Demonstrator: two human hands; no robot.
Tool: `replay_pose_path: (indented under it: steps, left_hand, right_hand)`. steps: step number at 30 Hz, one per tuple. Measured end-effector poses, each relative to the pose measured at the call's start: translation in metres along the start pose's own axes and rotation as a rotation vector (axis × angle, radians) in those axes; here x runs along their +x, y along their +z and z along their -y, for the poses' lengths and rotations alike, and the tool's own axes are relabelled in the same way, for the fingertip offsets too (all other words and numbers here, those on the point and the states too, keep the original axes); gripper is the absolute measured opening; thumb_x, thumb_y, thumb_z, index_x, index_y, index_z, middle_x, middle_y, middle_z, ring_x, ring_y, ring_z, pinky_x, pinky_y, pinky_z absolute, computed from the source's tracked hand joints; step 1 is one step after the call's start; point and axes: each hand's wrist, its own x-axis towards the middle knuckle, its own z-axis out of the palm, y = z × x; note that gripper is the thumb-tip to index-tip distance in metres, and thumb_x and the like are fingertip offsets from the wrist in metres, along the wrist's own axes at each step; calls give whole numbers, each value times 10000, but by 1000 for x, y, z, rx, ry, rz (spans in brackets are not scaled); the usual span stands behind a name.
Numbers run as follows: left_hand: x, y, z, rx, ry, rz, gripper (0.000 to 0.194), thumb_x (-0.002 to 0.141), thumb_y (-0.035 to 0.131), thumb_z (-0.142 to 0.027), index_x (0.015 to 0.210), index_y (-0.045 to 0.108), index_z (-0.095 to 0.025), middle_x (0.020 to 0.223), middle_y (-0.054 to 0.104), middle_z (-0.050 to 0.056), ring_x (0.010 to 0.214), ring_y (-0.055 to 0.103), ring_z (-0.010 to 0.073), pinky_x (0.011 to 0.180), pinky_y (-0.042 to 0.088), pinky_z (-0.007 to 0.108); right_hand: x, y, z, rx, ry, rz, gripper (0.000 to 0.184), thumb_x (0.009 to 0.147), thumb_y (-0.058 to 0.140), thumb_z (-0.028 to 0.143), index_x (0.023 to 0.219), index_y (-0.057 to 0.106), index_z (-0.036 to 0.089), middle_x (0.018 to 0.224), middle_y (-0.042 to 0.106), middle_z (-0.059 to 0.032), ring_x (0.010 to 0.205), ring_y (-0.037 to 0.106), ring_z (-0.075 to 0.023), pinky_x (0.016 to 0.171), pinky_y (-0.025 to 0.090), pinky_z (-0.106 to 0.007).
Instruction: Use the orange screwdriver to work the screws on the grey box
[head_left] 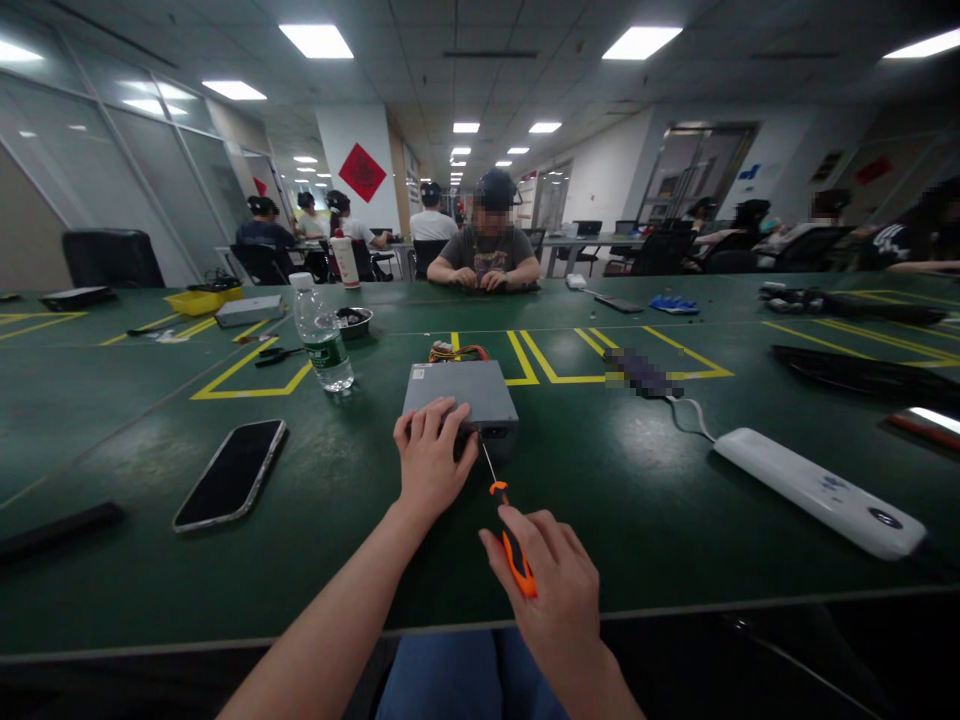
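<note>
A grey metal computer power supply point(484, 388) lies on the green table in front of me, with a bundle of coloured wires point(461, 352) behind it. My left hand point(431, 460) holds its near left part, fingers over the top and thumb against the near side. In my right hand point(559, 575) is an orange and black screwdriver point(517, 562), gripped by the handle. Its thin shaft points up and away, and the tip is at the near face of the power supply, just below the black socket. Whether the tip sits in a screw I cannot tell.
To the left are a smartphone point(231, 475), a water bottle point(324, 345) and a black bar point(60, 532). On the right lies a white elongated device point(817, 488) with a cable. A person point(487, 240) sits across the table point(337, 590), which has yellow tape markings.
</note>
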Motion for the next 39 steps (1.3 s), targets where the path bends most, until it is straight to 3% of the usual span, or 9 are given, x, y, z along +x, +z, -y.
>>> replay_pose_path:
  steps: [4,7,13,18,23,26,30,33,39]
  left_hand:
    - [0,-1,0,3,10,-3,288,830,513,-320,1108,556,-258,1196,570,59,1122,476,238,971,239,439]
    - [0,-1,-1,-1,5,2,293,829,516,-313,1114,555,-258,1192,573,61,1122,474,238,968,243,439]
    - [0,1,-1,-14,-7,-14,295,814,536,-300,1105,567,-273,1178,581,60,1099,487,245,969,243,448]
    - [0,0,-1,1,-8,-3,293,816,528,-312,1104,561,-265,1189,573,54,1100,491,239,975,242,440]
    - [0,0,-1,5,-10,4,291,822,520,-316,1106,553,-266,1202,567,52,1125,476,240,985,229,442]
    - [0,0,-1,7,-5,8,300,816,529,-314,1111,552,-262,1200,567,55,1123,477,241,984,233,442]
    - [0,0,-2,8,-6,9,295,821,520,-316,1109,552,-260,1203,564,55,1129,471,240,988,227,441]
    - [0,0,-2,10,-5,5,288,821,516,-313,1101,557,-263,1200,566,53,1122,474,242,984,230,440]
    - [0,0,-2,7,-1,-1,297,815,524,-304,1107,555,-260,1196,568,62,1124,473,245,978,234,441]
  right_hand:
    - [-3,1,1,6,31,61,179,891,432,164,973,591,155,834,600,-73,690,592,-155,619,483,-270]
    - [-4,2,-3,20,19,1,166,876,466,130,1011,561,143,848,633,-74,729,616,-162,663,496,-279]
    - [0,2,-7,-1,31,-72,105,847,538,144,948,566,139,681,618,-17,559,574,-128,596,478,-260]
    - [-1,0,-2,28,73,19,197,844,476,152,1017,571,162,911,559,-93,733,594,-166,623,513,-302]
    - [-4,-1,-1,55,-43,-33,181,846,492,77,967,594,164,922,586,-88,811,618,-152,681,532,-234]
    - [-3,-4,-4,-2,-17,-77,138,873,517,117,977,601,150,902,623,-83,783,639,-143,695,522,-213]
    - [-3,-9,-5,-32,67,17,171,928,463,238,991,598,154,792,587,-53,615,605,-120,551,494,-204]
    - [-4,-11,0,-71,81,92,264,945,402,324,1001,584,142,834,569,-84,638,601,-149,525,492,-233]
    - [-7,-5,6,-108,114,165,289,965,283,234,999,553,139,758,597,-72,630,617,-167,576,503,-269]
